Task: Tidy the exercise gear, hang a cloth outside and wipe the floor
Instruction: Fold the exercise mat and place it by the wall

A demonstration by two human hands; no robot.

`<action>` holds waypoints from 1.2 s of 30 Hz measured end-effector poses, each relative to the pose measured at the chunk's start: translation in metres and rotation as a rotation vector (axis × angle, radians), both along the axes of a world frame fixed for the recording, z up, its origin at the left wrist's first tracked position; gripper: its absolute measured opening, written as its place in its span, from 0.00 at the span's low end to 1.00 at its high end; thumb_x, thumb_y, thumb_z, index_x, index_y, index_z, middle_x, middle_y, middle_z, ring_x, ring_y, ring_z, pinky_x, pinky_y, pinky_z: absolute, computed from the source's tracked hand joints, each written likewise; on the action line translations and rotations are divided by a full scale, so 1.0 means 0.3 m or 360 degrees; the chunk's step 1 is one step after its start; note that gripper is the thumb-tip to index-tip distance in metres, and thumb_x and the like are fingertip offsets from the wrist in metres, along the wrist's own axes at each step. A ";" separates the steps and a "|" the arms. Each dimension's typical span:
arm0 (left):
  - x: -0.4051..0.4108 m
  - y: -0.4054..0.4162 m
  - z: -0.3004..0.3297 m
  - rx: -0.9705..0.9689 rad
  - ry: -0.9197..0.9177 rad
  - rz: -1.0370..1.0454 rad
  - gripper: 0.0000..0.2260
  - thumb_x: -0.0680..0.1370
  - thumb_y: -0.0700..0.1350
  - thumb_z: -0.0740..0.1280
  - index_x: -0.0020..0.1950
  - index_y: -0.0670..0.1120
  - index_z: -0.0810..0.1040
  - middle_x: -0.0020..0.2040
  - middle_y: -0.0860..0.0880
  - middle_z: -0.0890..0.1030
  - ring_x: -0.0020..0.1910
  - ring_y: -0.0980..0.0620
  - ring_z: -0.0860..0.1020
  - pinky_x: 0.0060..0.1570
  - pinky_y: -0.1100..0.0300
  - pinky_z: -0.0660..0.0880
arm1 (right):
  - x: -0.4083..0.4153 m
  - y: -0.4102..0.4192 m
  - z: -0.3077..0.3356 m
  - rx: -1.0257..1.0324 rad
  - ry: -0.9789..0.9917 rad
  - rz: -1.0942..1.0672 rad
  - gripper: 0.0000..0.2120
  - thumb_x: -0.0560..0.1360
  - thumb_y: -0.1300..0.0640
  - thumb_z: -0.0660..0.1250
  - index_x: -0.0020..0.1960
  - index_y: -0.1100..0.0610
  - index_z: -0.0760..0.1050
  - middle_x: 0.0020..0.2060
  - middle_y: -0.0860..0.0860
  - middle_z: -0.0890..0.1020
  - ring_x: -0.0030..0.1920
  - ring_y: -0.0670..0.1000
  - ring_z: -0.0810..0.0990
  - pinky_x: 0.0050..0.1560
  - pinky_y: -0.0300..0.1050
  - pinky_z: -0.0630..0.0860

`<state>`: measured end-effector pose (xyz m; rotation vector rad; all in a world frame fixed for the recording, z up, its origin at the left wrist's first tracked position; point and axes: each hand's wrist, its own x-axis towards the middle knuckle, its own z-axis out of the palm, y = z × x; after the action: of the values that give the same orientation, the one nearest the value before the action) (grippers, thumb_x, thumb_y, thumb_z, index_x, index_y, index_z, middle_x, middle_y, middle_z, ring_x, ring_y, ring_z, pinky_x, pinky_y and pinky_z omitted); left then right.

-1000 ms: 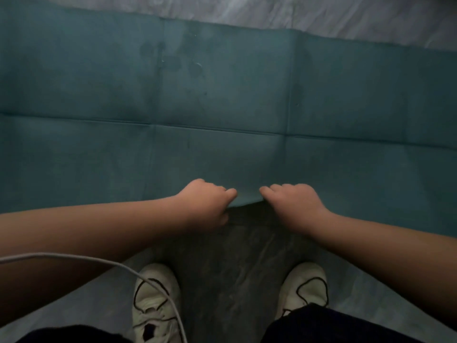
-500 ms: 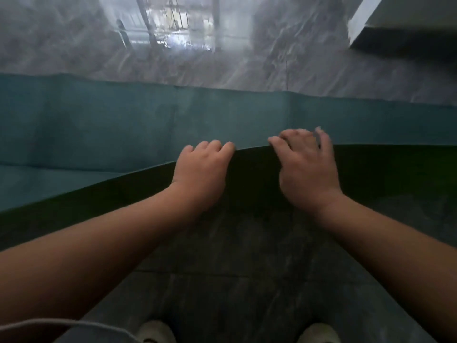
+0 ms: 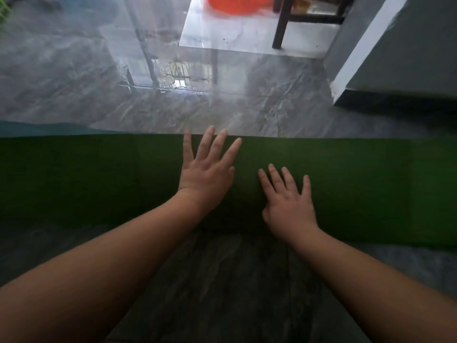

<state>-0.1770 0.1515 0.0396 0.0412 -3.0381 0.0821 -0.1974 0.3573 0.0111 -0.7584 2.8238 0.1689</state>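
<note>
Pressing flat, the left hand [image 3: 206,169] and right hand [image 3: 289,201], fingers spread and gripping nothing, should smooth the folded green exercise mat [image 3: 358,189] on the floor [image 3: 247,107], aligning edges evenly.

Frame edges cut off the mat [image 3: 358,189] both sides.

Folded green mat [image 3: 346,189] on marble floor [image 3: 247,107]
</note>
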 end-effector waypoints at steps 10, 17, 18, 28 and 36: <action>0.187 -0.102 -0.324 0.0204 -0.0775 0.0072 0.28 0.82 0.58 0.51 0.80 0.59 0.44 0.81 0.47 0.44 0.80 0.44 0.41 0.76 0.41 0.43 | 0.024 0.046 -0.200 0.0214 -0.0322 -0.0173 0.37 0.77 0.48 0.54 0.80 0.49 0.39 0.80 0.49 0.43 0.80 0.54 0.46 0.75 0.65 0.49; 0.191 -0.121 -0.413 0.0377 -0.1099 0.0159 0.29 0.82 0.60 0.52 0.79 0.61 0.42 0.81 0.50 0.41 0.80 0.45 0.41 0.75 0.37 0.48 | 0.062 0.107 -0.277 0.0176 -0.0527 -0.0225 0.38 0.79 0.46 0.58 0.80 0.46 0.39 0.80 0.48 0.40 0.79 0.54 0.41 0.75 0.64 0.53; 0.185 -0.122 -0.419 0.0387 -0.1134 0.0163 0.29 0.82 0.59 0.52 0.79 0.61 0.41 0.81 0.51 0.40 0.80 0.45 0.41 0.75 0.37 0.47 | 0.057 0.116 -0.288 0.0186 -0.0558 -0.0213 0.38 0.79 0.46 0.58 0.80 0.46 0.38 0.80 0.48 0.39 0.79 0.54 0.41 0.76 0.63 0.52; 0.242 -0.113 -0.453 0.0381 -0.0895 0.0027 0.31 0.81 0.60 0.56 0.80 0.59 0.43 0.81 0.51 0.42 0.80 0.47 0.41 0.74 0.35 0.45 | 0.036 0.180 -0.315 0.0175 -0.0469 -0.0025 0.39 0.79 0.64 0.56 0.80 0.43 0.39 0.80 0.49 0.44 0.80 0.56 0.48 0.74 0.56 0.60; 0.313 -0.231 -0.425 0.0167 -0.0738 0.0076 0.42 0.76 0.40 0.61 0.77 0.62 0.36 0.81 0.48 0.41 0.80 0.46 0.41 0.74 0.35 0.46 | 0.027 0.204 -0.220 0.0005 -0.0397 -0.0028 0.36 0.77 0.68 0.53 0.80 0.45 0.50 0.79 0.48 0.56 0.78 0.55 0.58 0.75 0.55 0.60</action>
<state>-0.0832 0.0822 -0.0880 0.1186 -3.5026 -0.0760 -0.1893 0.4184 -0.0547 -0.7008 2.5930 0.0699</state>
